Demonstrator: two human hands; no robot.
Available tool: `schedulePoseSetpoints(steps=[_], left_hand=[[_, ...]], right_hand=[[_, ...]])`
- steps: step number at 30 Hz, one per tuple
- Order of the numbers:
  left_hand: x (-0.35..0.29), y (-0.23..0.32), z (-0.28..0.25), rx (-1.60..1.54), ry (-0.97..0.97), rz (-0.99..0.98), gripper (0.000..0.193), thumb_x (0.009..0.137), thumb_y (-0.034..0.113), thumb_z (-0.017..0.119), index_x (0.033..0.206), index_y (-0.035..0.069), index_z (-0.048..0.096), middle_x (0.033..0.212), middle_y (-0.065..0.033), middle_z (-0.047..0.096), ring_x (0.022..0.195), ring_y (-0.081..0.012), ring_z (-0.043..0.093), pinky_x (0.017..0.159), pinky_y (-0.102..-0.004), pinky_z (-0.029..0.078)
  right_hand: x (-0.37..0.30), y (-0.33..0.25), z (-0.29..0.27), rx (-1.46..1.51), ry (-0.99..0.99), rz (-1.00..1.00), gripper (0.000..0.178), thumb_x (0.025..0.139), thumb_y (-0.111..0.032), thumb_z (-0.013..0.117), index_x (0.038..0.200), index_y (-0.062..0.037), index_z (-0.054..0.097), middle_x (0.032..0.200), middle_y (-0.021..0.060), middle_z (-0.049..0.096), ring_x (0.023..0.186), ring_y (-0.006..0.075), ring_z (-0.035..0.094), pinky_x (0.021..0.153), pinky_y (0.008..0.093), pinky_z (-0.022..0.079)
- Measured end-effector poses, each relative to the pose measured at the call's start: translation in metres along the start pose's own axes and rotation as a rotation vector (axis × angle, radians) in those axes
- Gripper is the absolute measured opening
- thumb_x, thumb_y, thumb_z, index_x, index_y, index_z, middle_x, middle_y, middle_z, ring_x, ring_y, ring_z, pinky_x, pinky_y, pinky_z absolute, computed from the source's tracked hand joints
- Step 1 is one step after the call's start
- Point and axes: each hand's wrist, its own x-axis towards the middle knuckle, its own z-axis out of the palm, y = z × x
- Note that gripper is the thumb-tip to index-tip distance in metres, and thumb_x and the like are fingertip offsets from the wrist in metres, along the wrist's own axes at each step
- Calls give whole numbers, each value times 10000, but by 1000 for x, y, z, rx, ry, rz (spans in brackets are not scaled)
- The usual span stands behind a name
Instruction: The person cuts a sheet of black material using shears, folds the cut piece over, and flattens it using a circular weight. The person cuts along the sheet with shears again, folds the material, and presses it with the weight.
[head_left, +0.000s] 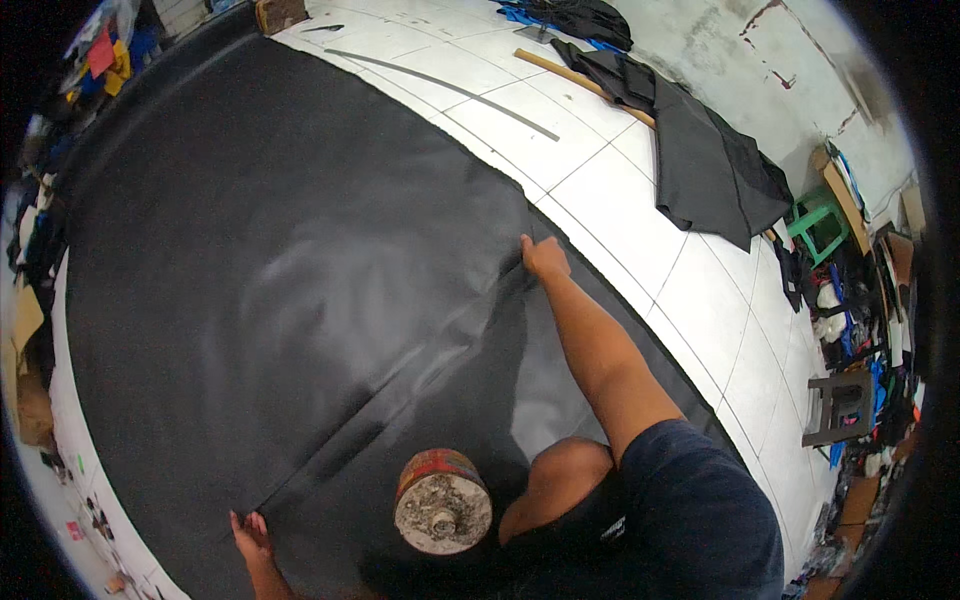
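Round weight (443,500) blocks near fabric between hands; open black sheet (250,250) beyond; long ruler (440,82) on tiles.

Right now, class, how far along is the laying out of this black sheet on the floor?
Done: the black sheet mostly lies spread flat on the tiled floor, with a round weight standing on its near part. In hand: the right hand grips the far edge; the left hand presses the near edge. Left: ripples between the hands remain unsmoothed.
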Motion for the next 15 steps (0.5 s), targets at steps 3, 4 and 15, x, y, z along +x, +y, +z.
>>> schedulePoseSetpoints(steps=[3, 4, 15], left_hand=[[20, -6, 26, 35, 62, -56, 599, 922, 416, 666, 1294, -13, 476, 1035, -98, 557, 927, -215, 601, 735, -315, 533], [26, -2, 20, 39, 55, -48, 599, 922, 416, 666, 1294, -13, 476, 1035, -98, 557, 927, -215, 601, 735, -315, 533], [31, 11, -61, 103, -79, -20, 301, 923, 366, 656, 892, 86, 549, 686, -16, 516, 605, -175, 524, 565, -281, 480]], right_hand=[[55, 35, 16, 37, 36, 160, 627, 896, -574, 571, 988, 39, 660, 1033, 248, 680, 1056, 384, 639, 873, 446, 503], [65, 32, 20, 253, -29, 215, 570, 895, -534, 603, 963, 30, 655, 975, 216, 673, 975, 338, 639, 831, 427, 501], [26, 23, 24, 483, 113, 252, 296, 819, -348, 708, 848, -56, 668, 935, 154, 707, 900, 337, 671, 821, 423, 502]])
